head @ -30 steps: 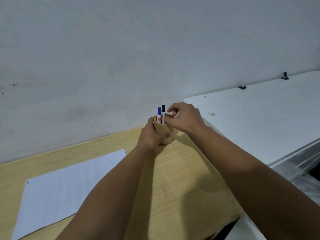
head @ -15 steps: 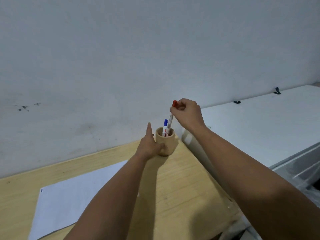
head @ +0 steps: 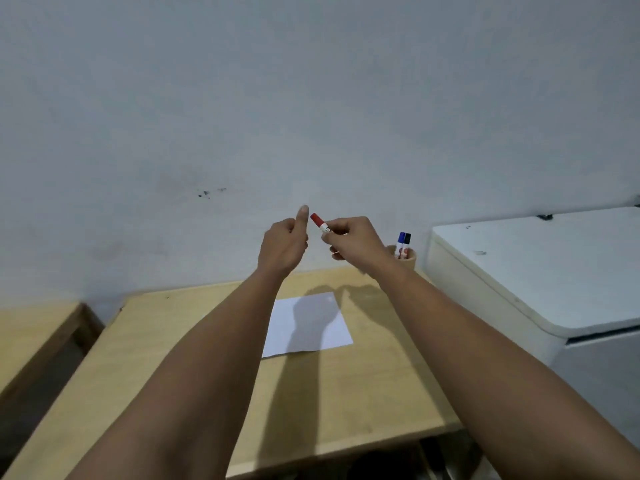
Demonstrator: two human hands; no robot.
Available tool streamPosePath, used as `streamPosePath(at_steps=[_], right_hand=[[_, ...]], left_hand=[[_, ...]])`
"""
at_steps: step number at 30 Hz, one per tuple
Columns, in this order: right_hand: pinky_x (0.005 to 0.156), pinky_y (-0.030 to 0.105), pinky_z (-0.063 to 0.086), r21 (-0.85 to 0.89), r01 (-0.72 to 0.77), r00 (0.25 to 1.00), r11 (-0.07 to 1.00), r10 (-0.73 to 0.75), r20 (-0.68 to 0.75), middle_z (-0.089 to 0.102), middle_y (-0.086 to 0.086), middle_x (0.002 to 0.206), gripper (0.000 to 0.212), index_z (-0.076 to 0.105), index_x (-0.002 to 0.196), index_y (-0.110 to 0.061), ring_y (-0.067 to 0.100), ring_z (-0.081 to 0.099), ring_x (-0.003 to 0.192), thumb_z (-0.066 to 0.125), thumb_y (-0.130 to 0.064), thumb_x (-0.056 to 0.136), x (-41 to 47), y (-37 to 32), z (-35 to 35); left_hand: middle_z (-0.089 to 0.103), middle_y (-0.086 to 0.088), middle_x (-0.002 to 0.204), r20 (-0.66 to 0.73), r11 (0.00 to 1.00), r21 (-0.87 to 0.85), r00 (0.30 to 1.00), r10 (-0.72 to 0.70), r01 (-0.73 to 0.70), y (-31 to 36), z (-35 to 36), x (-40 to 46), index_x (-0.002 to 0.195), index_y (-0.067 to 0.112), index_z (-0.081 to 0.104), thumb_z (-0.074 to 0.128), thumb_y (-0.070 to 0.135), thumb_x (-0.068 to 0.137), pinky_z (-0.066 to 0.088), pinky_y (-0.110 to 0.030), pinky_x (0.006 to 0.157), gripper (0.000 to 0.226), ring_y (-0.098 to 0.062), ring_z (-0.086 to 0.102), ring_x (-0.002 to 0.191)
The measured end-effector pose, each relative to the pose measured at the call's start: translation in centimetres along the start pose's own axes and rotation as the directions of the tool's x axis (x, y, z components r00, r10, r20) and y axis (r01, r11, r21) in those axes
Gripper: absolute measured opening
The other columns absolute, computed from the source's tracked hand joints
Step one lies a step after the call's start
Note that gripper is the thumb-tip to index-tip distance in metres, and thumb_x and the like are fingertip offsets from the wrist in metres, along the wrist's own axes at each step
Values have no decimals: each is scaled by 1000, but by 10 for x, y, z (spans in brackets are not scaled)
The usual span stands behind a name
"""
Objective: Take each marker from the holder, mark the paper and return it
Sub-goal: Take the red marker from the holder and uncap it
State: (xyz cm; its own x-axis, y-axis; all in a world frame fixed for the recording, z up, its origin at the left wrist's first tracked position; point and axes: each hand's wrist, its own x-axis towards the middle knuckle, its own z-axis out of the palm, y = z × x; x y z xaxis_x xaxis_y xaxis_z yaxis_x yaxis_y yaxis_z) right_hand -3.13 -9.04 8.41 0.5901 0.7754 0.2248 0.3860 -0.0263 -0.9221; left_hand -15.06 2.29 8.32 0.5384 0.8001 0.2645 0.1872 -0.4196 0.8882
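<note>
- Pinching red marker (head: 320,224) by its barrel in right hand (head: 351,242), cap still on.
- Hovering left hand (head: 283,242) beside cap, half-curled, empty.
- Probably light, stiff, slick plastic; best gripped mid-barrel.

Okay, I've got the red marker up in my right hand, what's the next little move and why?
Probably pull the cap off with the left hand. The red marker in the right hand is capped, the left thumb sits beside the cap, and the paper below looks unmarked.
</note>
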Motion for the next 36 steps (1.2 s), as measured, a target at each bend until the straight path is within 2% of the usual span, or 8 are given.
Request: streamPosePath(at_steps=[5,9,14,18,21,25,31,36], right_hand=[[45,18,42,44,-19,954,999,5,301,71,3,89,16,79,118,-24,14,54,64,70,-27,105,-23,-21,60],[53,21,41,67,-2,932,998,-22,363,70,3,82,25,82,119,-12,14,50,63,74,-29,103,-25,-23,106],[65,15,43,-145,204,941,968,-153,303,69,-14,72,21,84,120,-17,-3,58,64,72,-20,103,-22,-2,143],[71,38,54,-92,57,985,994,-41,168,74,-2,83,29,70,129,-22,16,62,72,63,-11,103,-15,29,148],[57,29,51,90,-76,992,993,66,106,74,8,92,22,59,120,-24,17,60,61,56,-7,107,-6,45,150],[55,28,50,384,-233,972,893,228,61,73,14,97,20,75,110,-18,20,63,60,56,-11,108,9,58,151],[69,34,55,734,-346,924,585,348,159,81,11,101,33,78,118,-15,26,77,80,55,0,100,24,63,150],[61,28,53,657,-300,947,692,297,119,76,3,87,16,77,113,-20,16,74,70,75,-13,99,21,65,155]], left_hand=[[61,6,57,-13,994,105,1000,21,-19,-18,-68,-16,62,15,65,41,67,98,57,-46,78,68,-23,59,65],[53,13,40,-9,978,208,1000,20,-18,-44,-112,-23,55,13,54,43,47,105,46,-37,61,62,-21,48,55],[68,1,74,-217,896,437,976,17,81,-84,-160,-18,55,17,50,34,50,106,40,-34,66,62,-32,63,79],[69,-5,82,-185,672,737,979,91,77,-128,-185,-20,74,13,60,29,56,104,42,-36,66,61,-34,63,80],[67,-9,93,-42,468,883,997,58,10,-166,-177,-23,90,14,54,27,51,106,37,-36,64,49,-33,59,82],[67,-7,109,59,335,941,998,-16,-50,-207,-162,-27,115,14,57,28,49,107,34,-38,73,46,-32,63,100],[67,-6,109,67,347,937,996,-55,-44,-239,-152,-36,117,14,56,36,50,103,37,-40,76,44,-32,60,101],[66,-7,101,14,426,905,1000,-6,-10,-234,-157,-41,110,13,54,34,64,95,43,-40,72,57,-33,60,92]])
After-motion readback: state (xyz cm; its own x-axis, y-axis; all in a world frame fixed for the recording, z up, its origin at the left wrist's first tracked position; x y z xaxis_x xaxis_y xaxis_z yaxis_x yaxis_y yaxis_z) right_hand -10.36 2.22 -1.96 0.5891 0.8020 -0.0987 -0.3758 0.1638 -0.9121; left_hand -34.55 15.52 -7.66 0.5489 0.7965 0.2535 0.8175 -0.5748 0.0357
